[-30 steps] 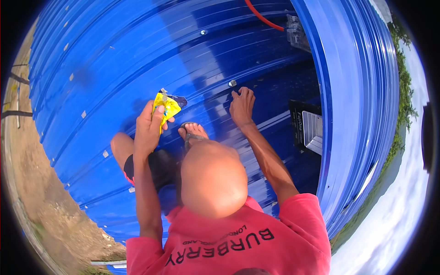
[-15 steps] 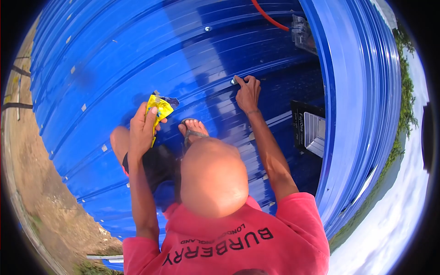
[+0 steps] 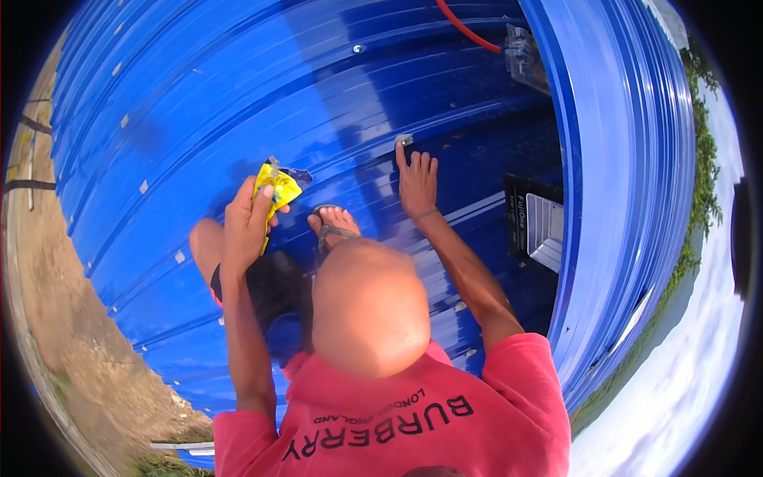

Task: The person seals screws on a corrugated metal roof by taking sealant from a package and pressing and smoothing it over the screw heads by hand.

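My left hand (image 3: 245,216) is closed around a crumpled yellow packet (image 3: 276,191) with a torn, dark end, held above my bent knee. A small greyish-white patch (image 3: 405,139) sits on a rib of the blue corrugated metal roof (image 3: 214,103). The tip of my right index finger touches that patch. My right hand (image 3: 418,187) has this finger stretched out and the others spread apart, with nothing gripped. What lies under the patch cannot be made out.
Several similar pale patches, such as one patch (image 3: 144,188), dot the roof, along with a bare screw head (image 3: 358,49). At right are a FujiOne-labelled box (image 3: 518,219), a clear plastic container (image 3: 523,56), a red cable (image 3: 469,30) and a raised blue metal panel (image 3: 620,159). My sandalled foot (image 3: 335,224) rests between my hands.
My right hand has drawn back slightly toward me, its fingers going from curled at the patch to spread with the index extended. The patch now shows more fully. My left hand stays put.
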`<state>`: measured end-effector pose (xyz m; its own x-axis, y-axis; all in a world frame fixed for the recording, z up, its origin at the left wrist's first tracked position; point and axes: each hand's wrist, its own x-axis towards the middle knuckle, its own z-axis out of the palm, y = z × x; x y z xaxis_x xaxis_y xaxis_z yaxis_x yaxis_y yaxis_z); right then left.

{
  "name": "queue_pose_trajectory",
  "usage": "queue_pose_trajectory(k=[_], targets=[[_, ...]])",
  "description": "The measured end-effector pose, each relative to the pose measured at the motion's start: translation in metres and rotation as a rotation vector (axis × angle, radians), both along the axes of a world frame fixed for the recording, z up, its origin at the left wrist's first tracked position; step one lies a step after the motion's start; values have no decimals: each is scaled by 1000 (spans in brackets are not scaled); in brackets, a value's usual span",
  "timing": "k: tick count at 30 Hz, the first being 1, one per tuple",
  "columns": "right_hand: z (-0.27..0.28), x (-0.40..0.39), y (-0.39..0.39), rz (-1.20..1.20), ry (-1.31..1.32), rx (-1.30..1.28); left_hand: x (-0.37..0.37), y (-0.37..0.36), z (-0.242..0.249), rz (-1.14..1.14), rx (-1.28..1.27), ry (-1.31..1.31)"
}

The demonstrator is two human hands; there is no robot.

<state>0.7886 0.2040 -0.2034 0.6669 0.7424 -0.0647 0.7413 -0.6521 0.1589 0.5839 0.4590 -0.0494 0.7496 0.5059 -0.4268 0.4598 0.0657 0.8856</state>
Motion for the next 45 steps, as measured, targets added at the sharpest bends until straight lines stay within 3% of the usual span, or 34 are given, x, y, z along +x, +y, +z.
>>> queue_pose_trajectory(k=[14,20,29,45], targets=[[8,35,4,-14,-32,-23,1,-4,9,-10,16,40],[-23,8,-15,-206,180,175,-5,-3,-2,-8,-29,25],[-34,-37,20,-450,313,342,0,-9,-12,-61,-44,16],[-16,-2,9,-318,283,342,5,-16,-6,-74,-50,6]])
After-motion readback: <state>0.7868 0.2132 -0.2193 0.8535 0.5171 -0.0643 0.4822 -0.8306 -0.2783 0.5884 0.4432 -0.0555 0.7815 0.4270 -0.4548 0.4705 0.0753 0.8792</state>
